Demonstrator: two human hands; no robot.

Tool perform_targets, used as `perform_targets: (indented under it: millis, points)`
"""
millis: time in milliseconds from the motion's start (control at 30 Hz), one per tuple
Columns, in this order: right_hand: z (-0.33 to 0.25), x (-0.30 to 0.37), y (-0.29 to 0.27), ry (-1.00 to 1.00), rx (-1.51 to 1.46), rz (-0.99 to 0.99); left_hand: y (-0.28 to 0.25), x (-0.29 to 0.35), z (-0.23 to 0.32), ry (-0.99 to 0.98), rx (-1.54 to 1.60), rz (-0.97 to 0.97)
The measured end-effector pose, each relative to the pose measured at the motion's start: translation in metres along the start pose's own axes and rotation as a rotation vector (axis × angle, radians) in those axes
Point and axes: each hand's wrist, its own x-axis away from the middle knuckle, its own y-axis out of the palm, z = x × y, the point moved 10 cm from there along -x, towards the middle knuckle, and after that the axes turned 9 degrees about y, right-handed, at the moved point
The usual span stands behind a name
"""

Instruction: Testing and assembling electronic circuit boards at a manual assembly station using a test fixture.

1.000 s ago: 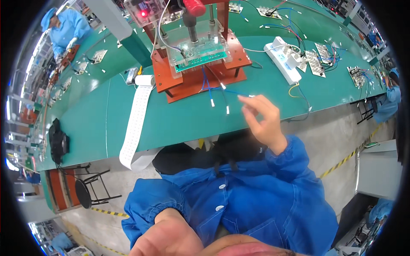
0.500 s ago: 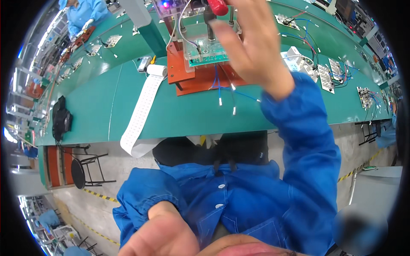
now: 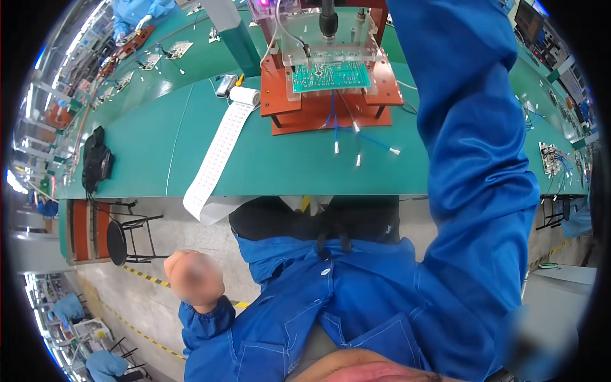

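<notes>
My right arm, in a blue sleeve, stretches up past the right of the test fixture; its hand is beyond the top edge of the picture. My left hand is raised at the lower left, over the floor and away from the table. It looks rounded and compact, but a blur hides its fingers. The fixture has an orange-red base and a clear plate under a black plunger. A green circuit board lies in it below the clear plate. Thin wires with white connectors trail out in front.
A roll of white printed labels unwinds over the table's front edge. Left of it lies a black bundle. Wired boards sit at the far right. A gloved co-worker works at the far left. A stool stands beside the table.
My right hand has gone from beside the fixture's red handle up out of view. My left hand has moved up and left. More of the circuit board shows.
</notes>
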Motion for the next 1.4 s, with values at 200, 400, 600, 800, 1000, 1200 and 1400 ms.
perform_targets:
  millis: [200, 400, 600, 800, 1000, 1200, 1400]
  points:
    - [-0.049, 0.284, -0.020, -0.707, 0.223, 0.771, -0.026, 0.056, -0.043, -0.237, -0.163, 0.051]
    - [-0.028, 0.306, 0.062, -0.662, 0.300, 0.292, -0.003, 0.044, -0.045, -0.280, -0.053, -0.029]
    - [-0.041, 0.308, 0.018, -0.778, 0.115, 0.381, 0.033, -0.009, -0.010, -0.084, 0.074, -0.089]
    - [-0.029, 0.303, 0.049, 0.215, -0.513, -0.453, 0.082, -0.032, 0.032, 0.144, 0.205, -0.096]
    - [0.046, 0.357, 0.156, 0.423, -0.549, -0.686, 0.225, -0.064, 0.067, 0.270, 0.428, -0.505]
    - [0.096, 0.410, 0.107, 0.859, -0.669, -0.338, 0.255, -0.052, 0.056, 0.167, 0.490, -0.537]
    - [0.077, 0.431, 0.088, 0.699, -0.378, -0.057, 0.260, -0.059, 0.058, 0.193, 0.496, -0.517]
